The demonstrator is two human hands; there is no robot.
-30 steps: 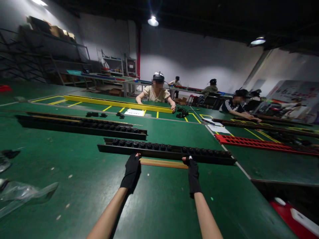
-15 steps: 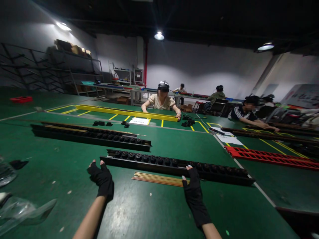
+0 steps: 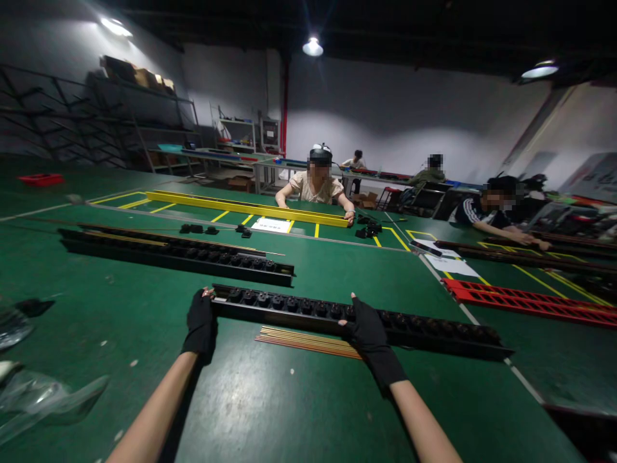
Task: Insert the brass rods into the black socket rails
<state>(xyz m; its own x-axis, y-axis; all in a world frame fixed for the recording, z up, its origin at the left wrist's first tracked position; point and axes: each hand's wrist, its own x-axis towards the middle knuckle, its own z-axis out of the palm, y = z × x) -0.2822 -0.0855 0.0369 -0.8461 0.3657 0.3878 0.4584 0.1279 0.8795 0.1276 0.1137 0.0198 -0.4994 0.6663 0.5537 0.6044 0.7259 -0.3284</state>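
Rods (image 3: 308, 339) beside black strip (image 3: 299, 307); second strip (image 3: 183, 254) beyond.

The green worktable (image 3: 289, 399) is carrying a near socket strip (image 3: 308, 307), a far socket strip (image 3: 168, 249), copper rods (image 3: 303, 339) lying beside the near one, and a clear plastic bag (image 3: 43, 402).

No words or numbers can be read here. The white paper (image 3: 271, 225) on the far bench has print on it, but it is too small. The big poster (image 3: 590, 177) on the right is too blurry.
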